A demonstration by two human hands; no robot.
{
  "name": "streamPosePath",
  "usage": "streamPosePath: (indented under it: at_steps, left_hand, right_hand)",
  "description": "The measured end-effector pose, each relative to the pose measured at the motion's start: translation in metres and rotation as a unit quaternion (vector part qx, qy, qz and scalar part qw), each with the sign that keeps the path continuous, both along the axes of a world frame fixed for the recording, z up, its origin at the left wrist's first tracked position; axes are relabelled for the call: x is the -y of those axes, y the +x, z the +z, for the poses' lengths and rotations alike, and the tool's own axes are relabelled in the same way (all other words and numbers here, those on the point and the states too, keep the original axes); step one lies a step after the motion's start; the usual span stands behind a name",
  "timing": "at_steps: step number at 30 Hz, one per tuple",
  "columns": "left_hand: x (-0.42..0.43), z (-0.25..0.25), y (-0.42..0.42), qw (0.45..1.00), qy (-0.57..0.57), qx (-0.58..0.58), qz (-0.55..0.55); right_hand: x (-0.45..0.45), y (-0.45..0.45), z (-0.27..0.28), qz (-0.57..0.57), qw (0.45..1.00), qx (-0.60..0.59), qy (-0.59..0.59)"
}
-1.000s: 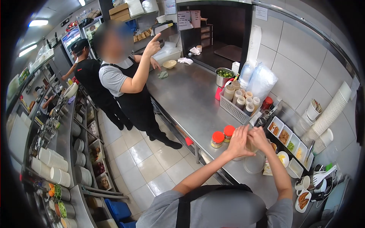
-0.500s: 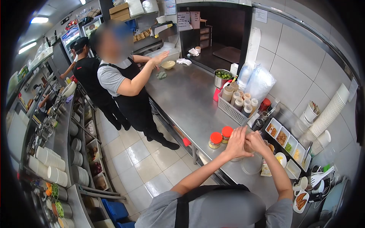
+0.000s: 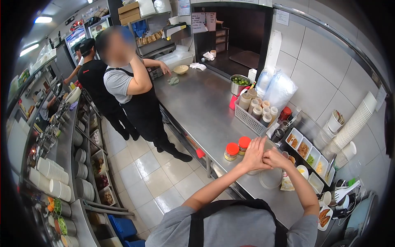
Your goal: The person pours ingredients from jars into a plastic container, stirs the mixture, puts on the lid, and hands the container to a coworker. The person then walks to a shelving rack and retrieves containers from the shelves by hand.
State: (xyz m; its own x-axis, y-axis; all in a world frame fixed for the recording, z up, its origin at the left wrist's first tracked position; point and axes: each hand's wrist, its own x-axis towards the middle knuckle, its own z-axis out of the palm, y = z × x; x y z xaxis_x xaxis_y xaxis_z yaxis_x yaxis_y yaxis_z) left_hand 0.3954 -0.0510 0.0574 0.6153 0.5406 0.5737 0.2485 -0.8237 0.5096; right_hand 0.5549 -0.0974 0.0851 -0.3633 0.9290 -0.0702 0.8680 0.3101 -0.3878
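Observation:
My left hand [image 3: 254, 156] is over the steel counter, its fingers stretched out and pointing away from me. My right hand [image 3: 275, 159] is curled closed against the left palm; whatever it may hold is hidden. Both hands are over a clear container, which they partly cover. A round clear lid or tub [image 3: 270, 178] lies just below them, close to my wrists. Two jars with red lids, the nearer jar [image 3: 232, 151] and the farther jar [image 3: 244, 142], stand upright just left of my left hand.
A grey basket [image 3: 247, 121] of squeeze bottles and a steel pot [image 3: 239, 87] of green limes stand farther up the counter [image 3: 193, 99]. Trays of toppings [image 3: 305, 149] and stacked paper cups [image 3: 358, 117] line the right. A co-worker [image 3: 123, 82] stands at the counter's left side.
My right hand has curled into a tighter fist against my left palm. The co-worker has raised one hand to the face and lowered the other towards the counter.

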Motion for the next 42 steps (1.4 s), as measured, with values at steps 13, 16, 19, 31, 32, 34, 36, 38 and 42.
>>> streamPosePath:
  at_steps: [13,16,19,31,32,34,36,38,42]
  left_hand:
    - [0.002,0.002,-0.001,1.000,0.003,0.011,0.004]
    - [0.001,0.003,0.000,1.000,-0.003,0.012,0.005]
    - [0.001,0.002,0.000,1.000,-0.003,0.013,0.005]
    - [-0.004,0.008,-0.006,1.000,-0.005,0.003,-0.022]
    - [-0.005,0.012,-0.007,0.999,-0.014,-0.001,-0.043]
    - [-0.010,0.008,-0.007,0.998,-0.008,-0.008,-0.054]
    - [-0.009,0.009,-0.011,0.998,-0.006,0.001,-0.065]
    - [-0.010,0.002,-0.009,0.996,-0.043,0.023,-0.076]
    - [-0.008,0.005,-0.008,0.990,-0.093,0.029,-0.098]
  right_hand:
    - [-0.008,-0.003,-0.017,-0.056,0.988,0.008,0.146]
    - [0.003,0.003,0.002,0.006,0.993,0.078,0.091]
    - [0.001,0.005,0.019,0.008,0.967,0.198,0.159]
    - [-0.005,0.003,0.003,0.054,0.989,0.099,0.100]
    - [-0.001,0.011,0.012,0.059,0.987,0.132,0.068]
    - [-0.011,0.020,0.013,0.046,0.950,0.255,0.174]
    - [-0.020,0.018,0.010,-0.028,0.964,0.193,0.180]
    - [-0.021,0.003,0.004,-0.056,0.968,0.077,0.234]
    - [-0.012,-0.006,0.019,0.010,0.991,-0.086,0.097]
